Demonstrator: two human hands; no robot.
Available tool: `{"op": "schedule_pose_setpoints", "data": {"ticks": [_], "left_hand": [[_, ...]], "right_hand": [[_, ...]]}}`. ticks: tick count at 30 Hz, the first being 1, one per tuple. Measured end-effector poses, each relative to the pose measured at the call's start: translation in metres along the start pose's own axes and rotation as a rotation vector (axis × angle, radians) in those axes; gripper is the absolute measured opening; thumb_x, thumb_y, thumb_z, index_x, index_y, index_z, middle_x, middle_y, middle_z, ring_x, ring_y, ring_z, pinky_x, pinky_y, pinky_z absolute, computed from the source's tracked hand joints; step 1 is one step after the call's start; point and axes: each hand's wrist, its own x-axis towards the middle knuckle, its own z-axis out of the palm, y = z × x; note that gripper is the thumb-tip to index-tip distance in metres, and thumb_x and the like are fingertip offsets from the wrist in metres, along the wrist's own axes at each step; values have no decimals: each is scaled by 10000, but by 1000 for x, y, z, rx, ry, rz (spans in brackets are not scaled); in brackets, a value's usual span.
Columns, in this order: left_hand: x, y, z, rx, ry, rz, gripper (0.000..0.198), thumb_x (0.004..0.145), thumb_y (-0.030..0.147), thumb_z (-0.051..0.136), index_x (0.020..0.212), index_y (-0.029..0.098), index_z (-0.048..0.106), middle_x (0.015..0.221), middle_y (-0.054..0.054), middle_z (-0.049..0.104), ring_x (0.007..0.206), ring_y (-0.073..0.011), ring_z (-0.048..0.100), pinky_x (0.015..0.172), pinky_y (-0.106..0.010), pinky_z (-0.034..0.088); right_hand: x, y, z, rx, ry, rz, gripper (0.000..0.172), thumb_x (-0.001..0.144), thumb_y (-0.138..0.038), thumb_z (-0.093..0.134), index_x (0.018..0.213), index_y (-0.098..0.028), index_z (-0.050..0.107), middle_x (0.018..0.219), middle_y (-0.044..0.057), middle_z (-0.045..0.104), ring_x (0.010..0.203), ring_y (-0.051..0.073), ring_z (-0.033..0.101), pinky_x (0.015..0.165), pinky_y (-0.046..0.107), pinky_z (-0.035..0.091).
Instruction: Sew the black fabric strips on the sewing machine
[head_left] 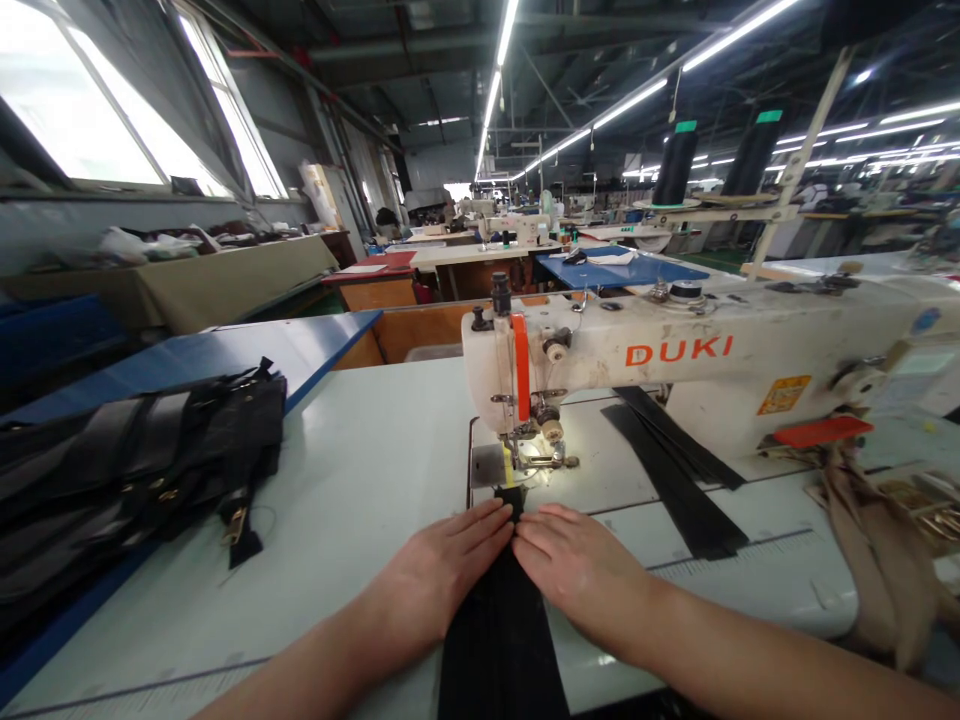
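My left hand (442,565) and my right hand (581,565) meet just in front of the sewing machine's needle area. Between them they grip a black fabric strip (501,645) by its two edges, fingers close together. The strip's narrow far end reaches toward the presser foot (534,460); I cannot tell whether it lies under it. Its wide near end runs down past the table's front edge. The white sewing machine (600,350), lettered DUKI, has its lamp lit over the needle plate. My fingertips cover part of the strip.
A pile of black zippered pieces (150,450) lies at the left, over a blue table. Loose black strips (679,480) rest right of the needle. Beige cloth (874,560) hangs at the far right. Two black thread cones (673,165) stand behind the machine.
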Motion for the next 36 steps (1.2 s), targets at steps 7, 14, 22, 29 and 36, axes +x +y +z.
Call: {"op": "schedule_pose_setpoints", "data": {"ticks": [7,14,22,29,36], "left_hand": [[8,-20,0,-26,-46,-29,537,892,203,515,1420,145,436,1455,-134,486,1366,-252,416,1119,-391,375],[18,-40,1,-29,-18,-45,544,879,179,522,1417,168,444,1448,-125,498,1353,-246,437,1110,-391,383],[20,-57,15,-61,90,8,531,908,260,494,1428,173,432,1443,-119,506,1345,-247,449,1117,-380,378],[25,-59,9,-53,49,6,474,936,262,471,1395,144,468,1415,-140,532,1334,-243,463,1109,-382,391],[26,-61,7,-76,61,4,458,938,246,460,1388,159,473,1402,-128,549,1323,-232,477,1095,-381,415]], "right_hand": [[13,17,4,10,-76,2,85,893,-63,580,928,-90,652,949,114,697,906,205,652,939,331,488],[26,34,8,13,-139,33,128,886,-48,541,927,-103,650,955,111,689,899,205,647,913,336,499],[28,41,13,45,-127,58,99,855,-69,590,929,-111,641,970,97,679,950,209,631,940,319,480],[28,44,20,61,-115,79,117,836,-50,583,924,-112,632,999,102,678,959,220,629,926,334,485],[30,43,16,63,-125,93,118,856,-44,556,918,-106,634,969,96,673,957,219,621,934,335,475]]}}
